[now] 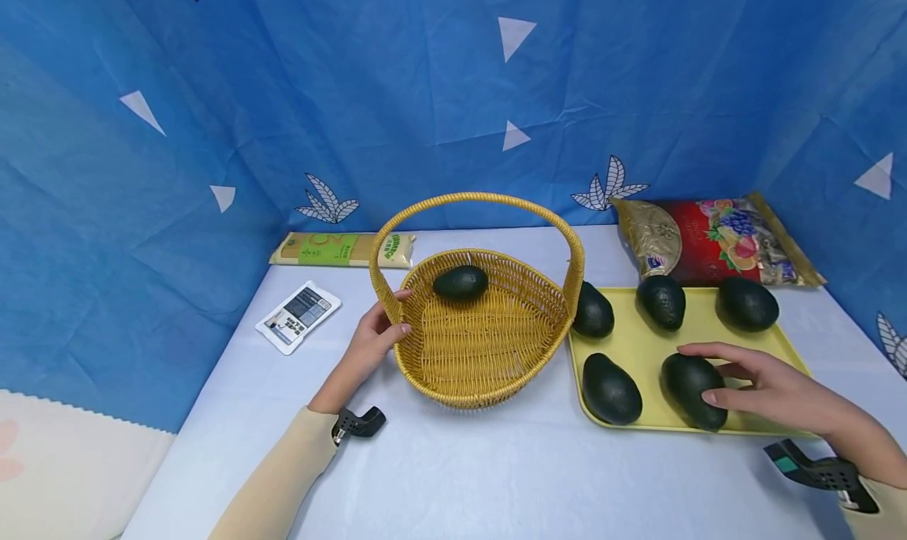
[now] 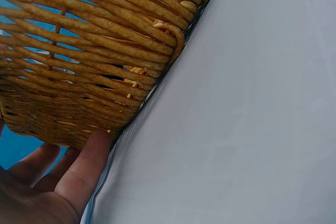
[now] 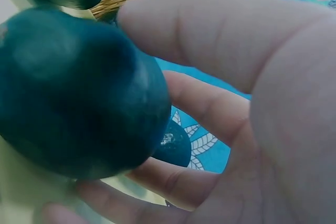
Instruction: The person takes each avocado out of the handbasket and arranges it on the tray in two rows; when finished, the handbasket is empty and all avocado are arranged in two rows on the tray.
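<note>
A: Right hand (image 1: 765,382) — what's it on?

B: The near-right avocado (image 1: 693,389) on the yellow tray (image 1: 786,343). Fingers and thumb curl around its right end; the right wrist view shows fingers (image 3: 210,114) wrapped behind the dark skin. It looks to be sitting on the tray, not lifted, but I can't be sure.

A: Left hand (image 1: 372,343)?

B: At the left rim of the wicker basket (image 1: 482,367), by the foot of the handle (image 1: 475,201). Thumb (image 2: 84,169) presses the outer weave, fingers go over the rim. A hold, not a flat rest.

A: Handling of the avocado?

B: My guess: firm, fairly light, pebbly skin so not slippery. It could bruise if squeezed. Best taken around the wide belly with the whole hand, as it is now.

A: Other avocados?

B: One inside the basket (image 1: 460,282) at the far side. Four more on the tray: three along the far edge, one near-left (image 1: 611,389).

A: Basket?

B: Stiff weave, probably light, could slide on the cloth if nudged.

A: Surface, room?

B: Worktop (image 1: 496,477) under a smooth pale cloth. Blue fabric backdrop (image 1: 425,91) with white leaf and triangle prints on three sides. A red snack bag (image 1: 716,241) far right, a green noodle packet (image 1: 340,249) far left, and a small white card (image 1: 298,317) left of the basket.
</note>
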A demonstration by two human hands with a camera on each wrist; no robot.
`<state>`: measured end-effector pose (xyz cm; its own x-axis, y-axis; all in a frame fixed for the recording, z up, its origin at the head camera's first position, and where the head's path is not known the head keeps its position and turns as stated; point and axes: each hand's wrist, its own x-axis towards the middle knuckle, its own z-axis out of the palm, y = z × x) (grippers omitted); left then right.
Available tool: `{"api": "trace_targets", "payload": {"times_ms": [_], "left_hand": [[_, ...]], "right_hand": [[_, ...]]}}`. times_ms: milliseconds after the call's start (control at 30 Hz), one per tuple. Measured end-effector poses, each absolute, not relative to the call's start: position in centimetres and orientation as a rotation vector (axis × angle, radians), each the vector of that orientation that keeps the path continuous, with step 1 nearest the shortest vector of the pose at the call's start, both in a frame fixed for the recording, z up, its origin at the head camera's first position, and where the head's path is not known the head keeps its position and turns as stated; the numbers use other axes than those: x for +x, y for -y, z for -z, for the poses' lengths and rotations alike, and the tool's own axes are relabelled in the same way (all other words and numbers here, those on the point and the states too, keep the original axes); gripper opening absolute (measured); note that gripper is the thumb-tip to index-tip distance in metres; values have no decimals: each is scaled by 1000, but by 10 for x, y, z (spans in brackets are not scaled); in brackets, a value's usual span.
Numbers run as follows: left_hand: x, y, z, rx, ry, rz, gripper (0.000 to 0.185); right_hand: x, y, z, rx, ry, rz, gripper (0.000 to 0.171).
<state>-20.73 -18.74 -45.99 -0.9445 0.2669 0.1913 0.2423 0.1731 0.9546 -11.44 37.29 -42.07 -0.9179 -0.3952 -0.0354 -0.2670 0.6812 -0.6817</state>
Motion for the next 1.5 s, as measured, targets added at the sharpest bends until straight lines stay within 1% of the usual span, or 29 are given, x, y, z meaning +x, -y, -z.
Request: {"api": "trace_targets", "payload": {"times_ms": [167,433,767,933,1233,1500], "left_hand": [[-208,188,461,524,-2398,-1931,59],[-207,189,459,522,-2399,-1934,60],[-207,189,458,521,-2404,-1933,60],[-209,189,459,518,-2408,-1934,59],[-209,188,461,530,-2409,-1937,59],[-208,187,459,531,-2403,-1935,60]], "right_hand": [[-114,-370,420,-497,-2686,1063,55],[-117,-362,420,-560,-2705,1075,51],[-119,-361,420,-535,-2715,1130,46],[-119,-369,420,-467,-2708,1126,46],[-117,-371,422,-473,-2740,1119,50],[-117,-372,421,-451,-2785,1078,50]]}}
